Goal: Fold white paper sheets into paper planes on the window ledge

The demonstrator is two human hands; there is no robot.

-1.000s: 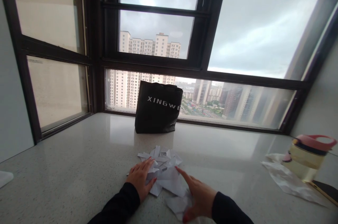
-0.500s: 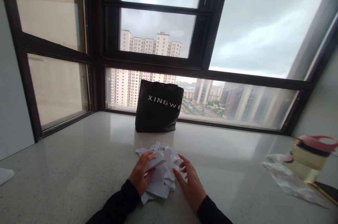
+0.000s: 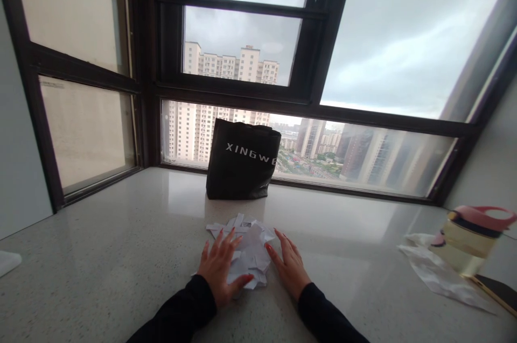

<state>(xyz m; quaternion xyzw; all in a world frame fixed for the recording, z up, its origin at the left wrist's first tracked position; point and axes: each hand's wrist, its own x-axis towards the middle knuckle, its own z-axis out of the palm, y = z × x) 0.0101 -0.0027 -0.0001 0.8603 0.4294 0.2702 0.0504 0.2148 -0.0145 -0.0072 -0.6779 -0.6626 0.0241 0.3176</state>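
Observation:
A loose heap of white paper scraps (image 3: 252, 251) lies on the speckled pale sill. My left hand (image 3: 220, 267) rests palm down over the heap's left side, its fingers spread and the thumb stretched across the near papers. Along the right edge of the heap is my right hand (image 3: 288, 265), fingers extended and thumb apart, its fingertips at the paper. Neither hand grips anything. Part of the heap is hidden under my left hand. Behind the papers stands a black bag (image 3: 242, 162) with white lettering.
At the right, a yellowish see-through bottle (image 3: 468, 240) with a pink lid stands by a crumpled white tissue (image 3: 440, 275). A dark flat object with a gold edge (image 3: 495, 294) lies near it. A white item (image 3: 8, 263) sits at the left edge. Dark-framed windows border the sill.
My left hand has released a folded paper piece and opened flat over the heap. The near papers have been drawn in, so the heap is more compact. My right hand has shifted little.

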